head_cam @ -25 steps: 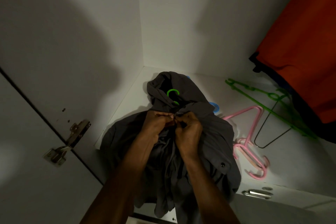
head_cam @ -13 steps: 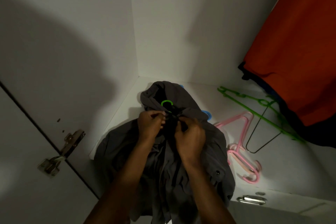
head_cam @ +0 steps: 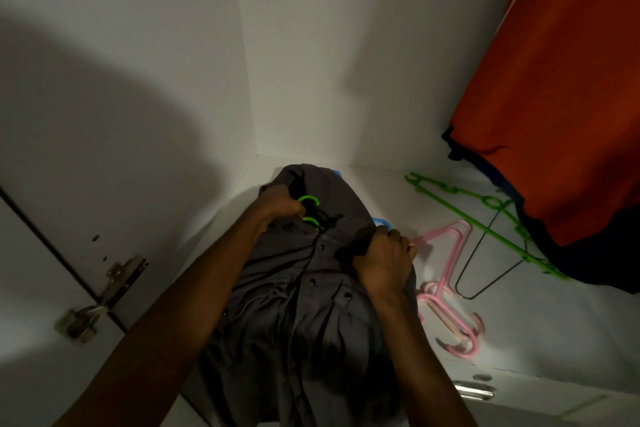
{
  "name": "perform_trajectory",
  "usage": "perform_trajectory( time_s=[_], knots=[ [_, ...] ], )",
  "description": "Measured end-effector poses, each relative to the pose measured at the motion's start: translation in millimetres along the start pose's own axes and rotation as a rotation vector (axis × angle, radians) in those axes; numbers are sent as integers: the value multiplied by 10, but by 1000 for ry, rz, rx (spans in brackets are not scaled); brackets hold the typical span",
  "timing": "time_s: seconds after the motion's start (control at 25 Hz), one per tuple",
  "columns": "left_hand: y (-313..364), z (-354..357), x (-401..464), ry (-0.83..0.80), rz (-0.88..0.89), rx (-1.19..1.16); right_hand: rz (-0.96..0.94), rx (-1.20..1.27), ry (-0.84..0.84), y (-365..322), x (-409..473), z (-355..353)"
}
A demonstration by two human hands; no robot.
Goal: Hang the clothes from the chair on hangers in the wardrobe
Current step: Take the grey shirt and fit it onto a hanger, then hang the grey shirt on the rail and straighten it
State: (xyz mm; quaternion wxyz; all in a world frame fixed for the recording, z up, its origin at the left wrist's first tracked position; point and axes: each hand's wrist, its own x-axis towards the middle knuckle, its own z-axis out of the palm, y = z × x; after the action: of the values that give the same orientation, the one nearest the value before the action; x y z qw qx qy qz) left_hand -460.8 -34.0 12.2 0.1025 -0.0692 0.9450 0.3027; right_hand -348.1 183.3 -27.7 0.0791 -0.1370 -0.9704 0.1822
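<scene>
You're working in dim light, with a broad soft shadow across the left wardrobe wall (head_cam: pixel 114 87). The dark grey shirt (head_cam: pixel 311 305) loses detail, and wide-angle distortion bends the frame's edges.

No readable text anywhere in view.

The grey shirt (head_cam: pixel 311 288) gripped by both hands, the orange garment (head_cam: pixel 561 97) hanging to the right of the right hand (head_cam: pixel 384 260), and the wardrobe walls (head_cam: pixel 329 62) beyond them carry no legible labels, brands or numbers.
</scene>
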Motion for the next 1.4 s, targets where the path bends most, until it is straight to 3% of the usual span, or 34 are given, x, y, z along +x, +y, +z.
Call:
perform_trajectory(
  time_s=[0.12,0.28,0.52,0.64,0.84,0.96,1.08,1.2,1.32,1.4],
  knots=[
    [-31,-76,-57,40,87,-305,0,202,21,49,51,12],
    [53,-323,-430,30,365,-631,-66,349,65,99,118,-105],
    [240,-776,-1023,127,592,-728,-30,144,-299,7,446,-771],
    [320,-924,-1197,198,639,-717,-151,365,-380,-37,546,-1020],
    [273,-1109,-1310,264,635,-702,-349,807,-252,-115,453,-1238],
    [31,-1225,-1321,351,332,-278,-452,823,-139,-178,418,-1391],
    [-173,-1398,-1477,106,79,80,-519,815,-42,-210,465,-1513],
    [-300,-1581,-1505,-77,202,-9,-551,813,-19,-305,473,-1647],
    [-316,-1727,-1625,-20,362,-305,-595,850,-49,-397,436,-1913],
    [-209,-1820,-1729,-20,439,-428,-651,823,-158,-417,448,-2158]
  ],
)
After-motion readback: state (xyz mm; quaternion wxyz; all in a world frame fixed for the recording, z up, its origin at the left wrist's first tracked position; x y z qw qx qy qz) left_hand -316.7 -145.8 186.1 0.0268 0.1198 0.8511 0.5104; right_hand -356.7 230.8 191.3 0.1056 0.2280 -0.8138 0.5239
